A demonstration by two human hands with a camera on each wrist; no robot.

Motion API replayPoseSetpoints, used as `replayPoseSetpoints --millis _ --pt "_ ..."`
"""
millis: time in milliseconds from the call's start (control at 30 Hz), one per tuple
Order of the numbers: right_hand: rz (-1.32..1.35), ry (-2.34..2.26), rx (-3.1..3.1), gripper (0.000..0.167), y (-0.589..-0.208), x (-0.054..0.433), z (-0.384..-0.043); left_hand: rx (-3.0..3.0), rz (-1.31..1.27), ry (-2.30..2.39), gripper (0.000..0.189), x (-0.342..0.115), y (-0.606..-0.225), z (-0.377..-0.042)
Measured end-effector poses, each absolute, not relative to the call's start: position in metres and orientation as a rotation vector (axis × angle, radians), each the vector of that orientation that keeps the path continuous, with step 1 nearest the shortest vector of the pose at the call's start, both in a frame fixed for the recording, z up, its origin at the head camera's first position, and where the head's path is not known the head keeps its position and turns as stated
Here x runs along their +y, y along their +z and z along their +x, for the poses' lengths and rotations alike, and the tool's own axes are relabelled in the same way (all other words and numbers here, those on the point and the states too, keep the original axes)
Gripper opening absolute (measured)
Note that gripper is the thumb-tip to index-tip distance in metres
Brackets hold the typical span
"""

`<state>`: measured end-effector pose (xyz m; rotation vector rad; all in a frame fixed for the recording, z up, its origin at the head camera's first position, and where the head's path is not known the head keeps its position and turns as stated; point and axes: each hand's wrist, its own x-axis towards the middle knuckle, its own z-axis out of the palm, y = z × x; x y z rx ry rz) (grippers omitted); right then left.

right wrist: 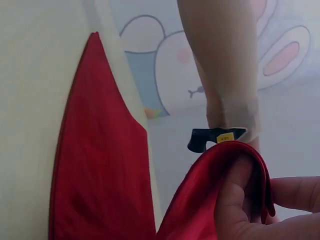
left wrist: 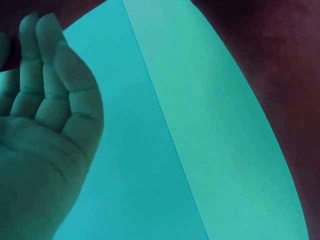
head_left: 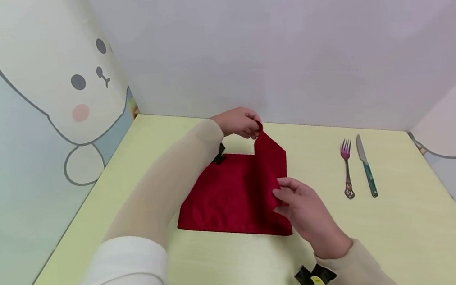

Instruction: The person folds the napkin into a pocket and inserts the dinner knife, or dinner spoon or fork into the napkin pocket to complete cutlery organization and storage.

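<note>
A red cloth napkin [head_left: 224, 197] lies on the pale yellow table, its right part raised off the surface. At the raised part's far corner, my left hand [head_left: 239, 122] pinches the fabric. My right hand [head_left: 309, 210] grips the near end of the same raised part between thumb and fingers. In the right wrist view, the held edge of the napkin [right wrist: 200, 185] curves over the fingers of my right hand [right wrist: 260, 205], while the rest lies flat on the table. The left wrist view shows the palm of my left hand [left wrist: 45, 125] with its fingers bent; the cloth there is hardly visible.
On the right side of the table [head_left: 406, 226] lie a fork [head_left: 347, 168] and, beside it, a knife [head_left: 366, 166] with a green handle. A plain pale wall [head_left: 265, 53] stands behind the table. Panels with cartoon animals flank both sides.
</note>
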<state>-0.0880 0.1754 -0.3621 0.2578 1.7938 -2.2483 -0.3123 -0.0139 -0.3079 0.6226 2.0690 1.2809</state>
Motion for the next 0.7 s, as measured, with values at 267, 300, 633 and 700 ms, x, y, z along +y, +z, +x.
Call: replayPoseSetpoints --millis 267,300,633,700 --pt "0.274 -2.141 1.743 0.020 -0.391 0.147 -0.097 2.251 0.453 1.181 0.028 -0.039 -0.345 -0.310" --pt "0.280 -2.140 1.726 0.019 -0.395 0.145 -0.098 2.277 0.430 1.171 0.026 -0.041 -0.350 -0.309" --pt "0.267 -2.087 1.693 0.026 -0.416 0.129 -0.105 2.446 0.321 0.957 0.022 -0.065 -0.382 -0.306" --pt "0.251 -2.076 1.701 0.027 -0.419 0.127 -0.106 2.468 0.349 0.921 0.019 -0.070 -0.387 -0.305"
